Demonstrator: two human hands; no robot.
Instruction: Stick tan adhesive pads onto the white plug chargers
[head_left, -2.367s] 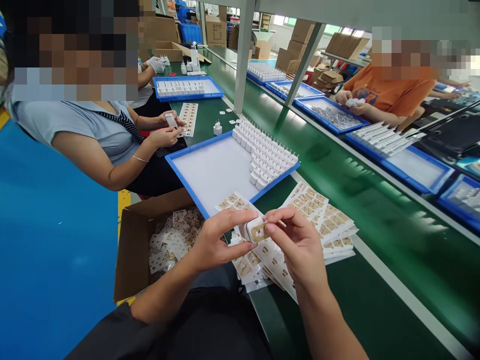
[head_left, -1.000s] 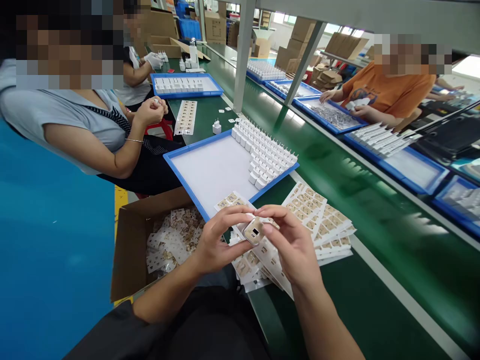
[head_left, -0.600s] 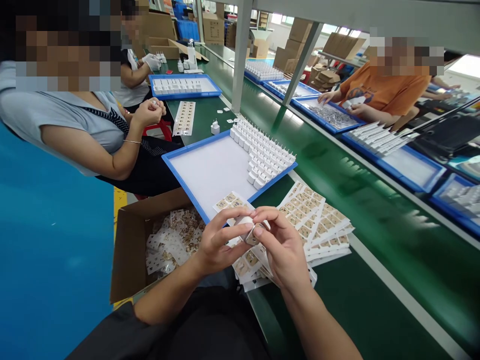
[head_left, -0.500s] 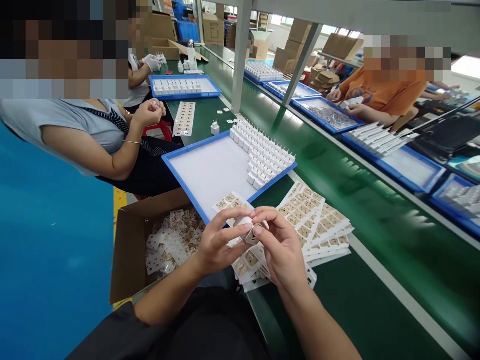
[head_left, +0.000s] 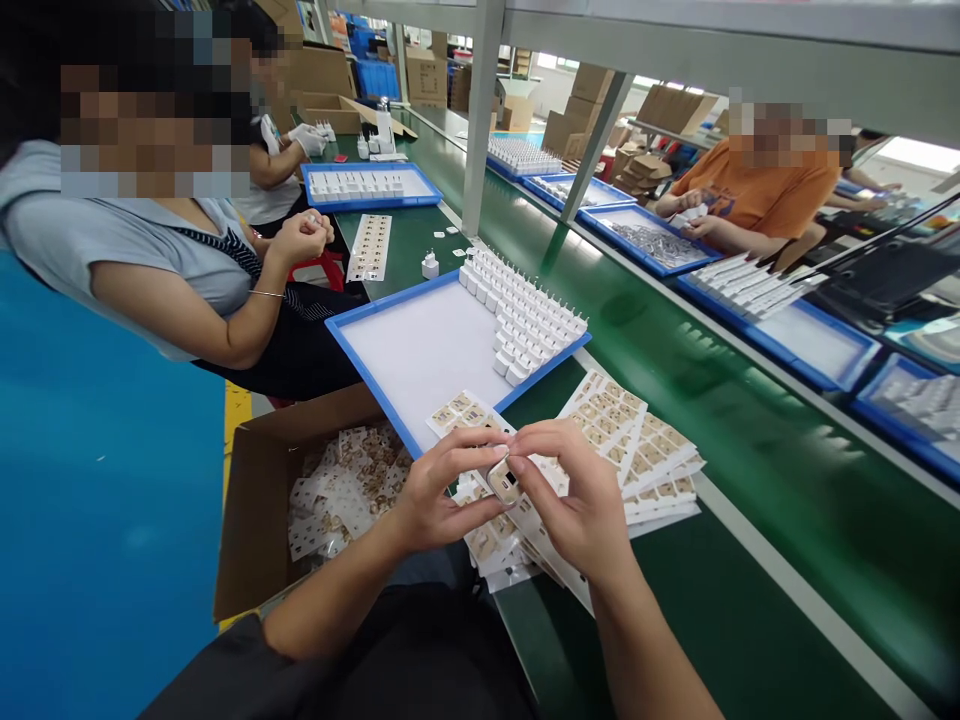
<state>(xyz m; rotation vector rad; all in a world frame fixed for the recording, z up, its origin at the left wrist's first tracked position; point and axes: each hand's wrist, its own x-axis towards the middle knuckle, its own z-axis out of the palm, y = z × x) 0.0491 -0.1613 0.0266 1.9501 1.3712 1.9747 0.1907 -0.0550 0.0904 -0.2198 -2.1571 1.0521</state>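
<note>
My left hand (head_left: 439,492) is closed around a small white charger (head_left: 505,482), thumb below and fingers above. The charger's tan end face, with dark port openings, is turned partly towards me. On its upper right edge the thumb and fingers of my right hand (head_left: 581,490) are pinched; whether a film lies under them is too small to see. Beneath and beyond my hands, sheets of tan stickers (head_left: 611,410) lie fanned in a pile. A blue-rimmed tray (head_left: 420,345) is just beyond, with rows of white chargers (head_left: 525,310), prongs up, along its right side.
An open cardboard box (head_left: 255,520) of used sheets and scraps stands left of my hands. One charger (head_left: 430,265) and a sticker sheet (head_left: 370,247) lie past the tray. Co-workers sit at left and across the green belt (head_left: 675,360). A metal post (head_left: 480,120) rises beyond the tray.
The charger has tilted in my hands, so more of its tan port face shows. My right hand has shifted slightly right, its fingers still at the charger's edge.
</note>
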